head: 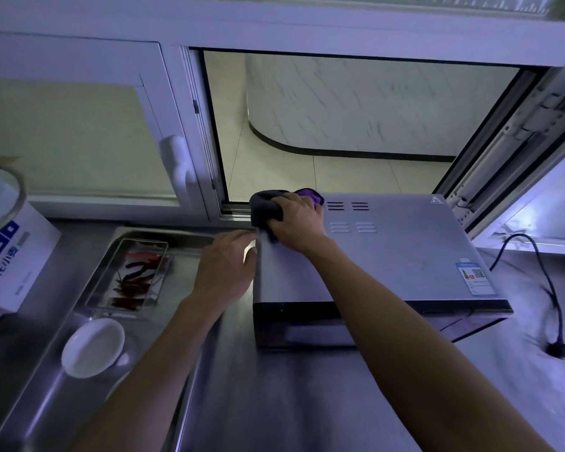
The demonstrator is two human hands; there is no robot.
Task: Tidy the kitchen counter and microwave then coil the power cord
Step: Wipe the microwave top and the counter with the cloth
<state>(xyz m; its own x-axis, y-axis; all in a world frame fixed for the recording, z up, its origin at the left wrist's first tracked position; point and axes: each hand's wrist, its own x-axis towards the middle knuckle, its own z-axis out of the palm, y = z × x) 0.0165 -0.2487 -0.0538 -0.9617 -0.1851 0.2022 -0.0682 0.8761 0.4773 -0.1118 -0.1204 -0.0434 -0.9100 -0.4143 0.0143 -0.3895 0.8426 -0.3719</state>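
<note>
Step in hand: wiping microwave [388,252] top. Microwave sits on steel counter [274,402], right of centre.

Right hand [296,223] at rear-left corner of top, about 10 o'clock of lid; fingers curled over dark-and-purple cloth [266,207], gripping it.

Left hand [224,267] flat against left side wall, 9 o'clock; fingers straight, bracing.

Power cord [548,282] lies loose at 3 o'clock of oven, plug [558,349] on counter, uncoiled.

Judgement: keep brace firm so oven does not slide; draw cloth in overlapping passes toward 6 o'clock; avoid pushing grime into vent slots [348,216].

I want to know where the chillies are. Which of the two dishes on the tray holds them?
The clear rectangular dish at the tray's far end; the round white dish nearer the person shows none.
</note>
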